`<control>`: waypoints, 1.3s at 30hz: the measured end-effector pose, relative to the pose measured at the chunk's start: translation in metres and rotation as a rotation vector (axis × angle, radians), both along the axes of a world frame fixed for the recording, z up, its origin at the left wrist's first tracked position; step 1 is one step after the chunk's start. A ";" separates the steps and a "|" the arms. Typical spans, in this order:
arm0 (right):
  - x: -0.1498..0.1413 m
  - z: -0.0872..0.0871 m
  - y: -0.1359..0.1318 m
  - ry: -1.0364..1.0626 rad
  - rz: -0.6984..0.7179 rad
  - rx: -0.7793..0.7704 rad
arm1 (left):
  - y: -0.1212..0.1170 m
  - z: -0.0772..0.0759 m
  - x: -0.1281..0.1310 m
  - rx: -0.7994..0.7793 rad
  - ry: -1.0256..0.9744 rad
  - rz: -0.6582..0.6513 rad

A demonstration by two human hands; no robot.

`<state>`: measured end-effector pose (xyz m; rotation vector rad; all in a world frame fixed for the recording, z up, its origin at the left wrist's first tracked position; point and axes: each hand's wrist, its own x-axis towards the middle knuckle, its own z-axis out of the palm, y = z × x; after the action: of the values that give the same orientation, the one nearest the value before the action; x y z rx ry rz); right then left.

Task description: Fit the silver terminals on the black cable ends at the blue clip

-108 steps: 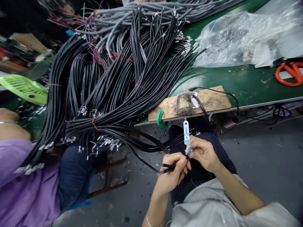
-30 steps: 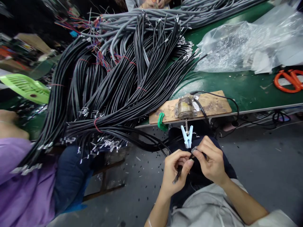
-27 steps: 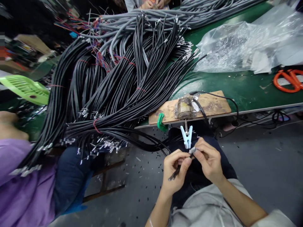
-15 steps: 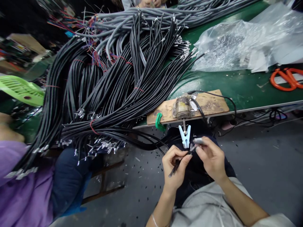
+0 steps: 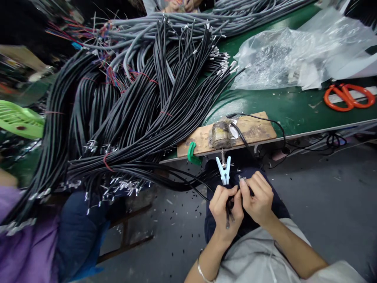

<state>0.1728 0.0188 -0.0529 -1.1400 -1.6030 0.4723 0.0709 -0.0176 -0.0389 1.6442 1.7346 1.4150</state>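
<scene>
My left hand (image 5: 226,210) is closed around black cables (image 5: 227,218), whose ends poke out below its fingers. Close beside it, my right hand (image 5: 258,198) pinches a cable end, with frayed silvery strands (image 5: 240,178) showing above the thumb. The fingers hide most of that end. Just above both hands, a light blue clothespin (image 5: 224,171) hangs on the shaft of a small tape-wrapped motor (image 5: 221,135). The motor sits on a wooden board (image 5: 256,127) at the table edge.
Bundles of black cables (image 5: 132,118) cover the table's left side. A green clamp (image 5: 193,153) grips the board's edge. Clear plastic bags (image 5: 273,59) and orange-handled scissors (image 5: 349,97) lie right. A co-worker's purple sleeve (image 5: 32,251) is at left; another person's hands (image 5: 179,5) are at the back.
My right hand has come down and left to meet my left hand, and now pinches the cable end. The whole view has shifted slightly, moving the table things left.
</scene>
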 end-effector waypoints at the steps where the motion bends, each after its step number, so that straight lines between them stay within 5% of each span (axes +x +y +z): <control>1: -0.001 -0.002 -0.001 -0.002 -0.027 0.062 | -0.001 -0.001 0.000 -0.022 -0.014 -0.014; 4: -0.005 -0.005 -0.002 0.187 0.066 0.026 | -0.001 0.001 -0.004 -0.139 -0.137 -0.077; 10: -0.014 -0.001 0.002 0.989 0.394 -0.646 | 0.001 0.008 -0.019 -0.317 -0.399 -0.170; 14: -0.003 0.003 0.009 1.100 0.472 -0.841 | 0.000 0.012 -0.027 -0.426 -0.429 -0.234; 18: 0.009 0.011 0.015 0.802 0.540 -0.751 | -0.001 0.015 -0.034 -0.551 -0.558 -0.293; 23: 0.001 0.015 0.011 0.604 0.409 -0.578 | -0.002 0.014 -0.033 -0.508 -0.704 -0.338; 27: -0.012 0.009 -0.001 0.392 0.148 -0.159 | -0.004 0.014 -0.026 -0.446 -0.706 -0.237; 31: -0.015 0.001 -0.003 0.306 0.162 0.147 | -0.006 0.013 -0.023 -0.382 -0.745 -0.170; 34: -0.011 -0.002 0.000 0.288 0.247 0.127 | -0.006 0.012 -0.026 -0.372 -0.764 -0.164; 39: -0.001 0.006 0.005 0.417 0.146 -0.138 | -0.005 0.012 -0.027 -0.383 -0.683 -0.106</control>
<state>0.1720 0.0242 -0.0469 -0.9511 -1.3055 0.8677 0.0438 -0.0223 -0.0265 0.8892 1.3749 1.2834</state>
